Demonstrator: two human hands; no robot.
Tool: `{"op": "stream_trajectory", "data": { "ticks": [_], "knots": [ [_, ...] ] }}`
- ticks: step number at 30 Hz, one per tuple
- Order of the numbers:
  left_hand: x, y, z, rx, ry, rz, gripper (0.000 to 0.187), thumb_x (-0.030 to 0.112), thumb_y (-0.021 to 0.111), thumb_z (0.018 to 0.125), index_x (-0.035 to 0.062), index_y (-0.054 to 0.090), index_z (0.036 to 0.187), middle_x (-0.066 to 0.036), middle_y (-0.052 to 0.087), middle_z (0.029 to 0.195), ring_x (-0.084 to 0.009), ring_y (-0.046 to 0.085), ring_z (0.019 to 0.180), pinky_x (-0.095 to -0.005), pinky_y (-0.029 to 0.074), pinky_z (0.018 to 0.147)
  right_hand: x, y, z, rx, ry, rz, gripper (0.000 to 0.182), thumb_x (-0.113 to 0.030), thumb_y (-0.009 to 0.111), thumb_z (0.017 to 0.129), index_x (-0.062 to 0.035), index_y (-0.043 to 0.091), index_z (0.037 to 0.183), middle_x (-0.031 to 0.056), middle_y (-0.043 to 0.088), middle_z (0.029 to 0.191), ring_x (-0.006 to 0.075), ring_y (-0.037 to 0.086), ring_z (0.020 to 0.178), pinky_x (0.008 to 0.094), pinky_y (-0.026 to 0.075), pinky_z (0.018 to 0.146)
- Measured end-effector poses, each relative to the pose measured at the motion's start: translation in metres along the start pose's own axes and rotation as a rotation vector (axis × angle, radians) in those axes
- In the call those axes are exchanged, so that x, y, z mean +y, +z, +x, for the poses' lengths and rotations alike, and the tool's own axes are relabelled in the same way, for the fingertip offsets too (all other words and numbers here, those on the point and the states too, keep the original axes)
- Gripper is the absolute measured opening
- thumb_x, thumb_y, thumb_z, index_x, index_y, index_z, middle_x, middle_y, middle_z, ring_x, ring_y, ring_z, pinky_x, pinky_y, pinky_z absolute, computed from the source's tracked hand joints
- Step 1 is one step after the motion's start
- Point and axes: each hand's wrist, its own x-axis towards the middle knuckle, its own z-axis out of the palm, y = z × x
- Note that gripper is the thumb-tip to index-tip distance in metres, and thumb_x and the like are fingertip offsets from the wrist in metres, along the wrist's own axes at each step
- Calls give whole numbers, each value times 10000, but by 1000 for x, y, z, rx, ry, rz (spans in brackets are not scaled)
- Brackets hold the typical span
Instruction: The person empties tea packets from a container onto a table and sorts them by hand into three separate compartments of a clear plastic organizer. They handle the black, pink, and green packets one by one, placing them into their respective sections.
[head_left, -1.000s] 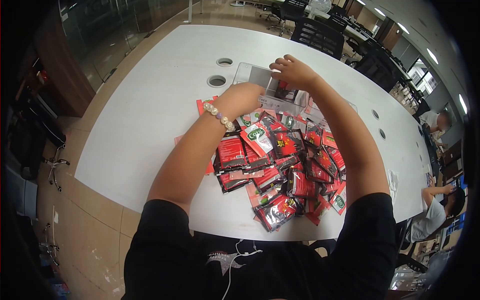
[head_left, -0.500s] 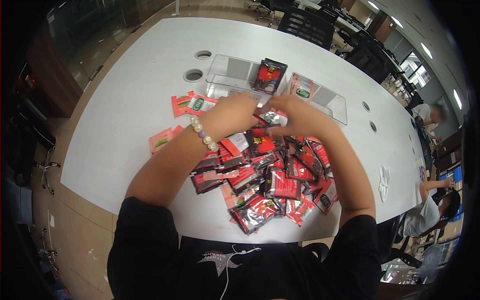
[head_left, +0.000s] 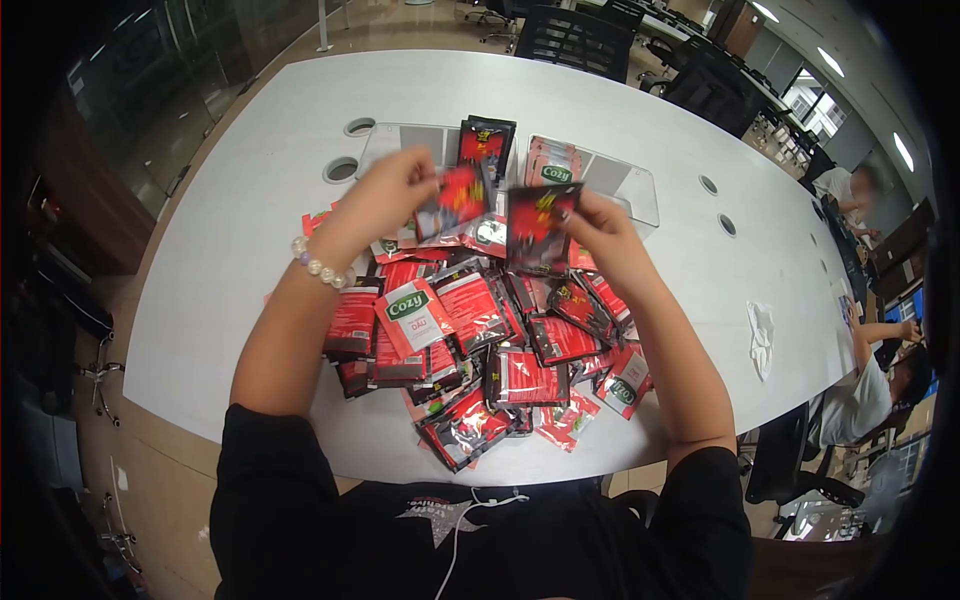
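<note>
My left hand [head_left: 402,182], with a beaded bracelet at the wrist, grips a red-and-black sachet [head_left: 455,202], blurred by motion. A second black-and-red sachet [head_left: 540,225] is pinched upright in my right hand [head_left: 603,228]. Both sachets are above a loose pile of red-and-black sachets [head_left: 475,310]. A pink-and-white Cozy sachet [head_left: 413,315] lies on top of the pile. Behind my hands, black sachets [head_left: 487,142] stand at the right end of a clear plastic box [head_left: 385,140]. Another clear box [head_left: 640,195] holds pink Cozy sachets [head_left: 553,165] at its left end.
Everything rests on a white table [head_left: 240,240] with round cable holes [head_left: 341,169]. A crumpled white tissue [head_left: 760,340] lies to the right. Two people [head_left: 865,390] sit beyond the table's right edge. Office chairs [head_left: 573,42] stand behind the table.
My hands have lifted from the pile and moved apart, each now holding a sachet up. The pile looks shifted, and a Cozy sachet now shows on top. The camera view has turned slightly.
</note>
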Motion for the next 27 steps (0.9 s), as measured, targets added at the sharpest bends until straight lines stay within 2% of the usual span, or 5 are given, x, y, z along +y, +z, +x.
{"op": "stream_trajectory", "data": {
  "ticks": [7,11,17,20,27],
  "knots": [
    [45,36,-16,-13,98,-764,165,205,516,950,47,480,975,-39,624,857,-60,584,631,-190,456,486,-21,18,10,273,127,229,272,-109,632,860,12,531,1081,30,574,786,97,574,629,234,472,561],
    [57,50,-27,146,183,-496,146,87,552,916,23,482,1027,-39,621,883,-24,550,705,-180,443,518,-24,28,24,184,71,114,371,-108,681,817,-12,532,1143,43,578,799,121,592,719,253,491,635],
    [30,31,-6,317,296,-298,153,9,573,878,9,480,999,-43,624,876,-77,585,798,-215,461,692,-55,18,77,344,-738,-887,468,-173,764,694,-83,594,1121,86,653,920,253,563,937,374,485,752],
    [12,16,6,374,238,-88,274,73,623,847,19,489,1079,-128,612,1020,-174,594,940,-281,466,807,-61,25,111,-103,-228,-768,350,-201,729,715,-93,641,1036,77,662,956,268,581,918,395,465,804],
    [-37,0,9,20,-139,556,507,331,587,846,88,487,1280,-166,522,1268,-334,473,1198,-588,291,1003,9,27,155,-247,-143,-1543,375,-182,707,715,-129,606,1071,65,646,981,233,558,984,364,390,834]
  ]
}}
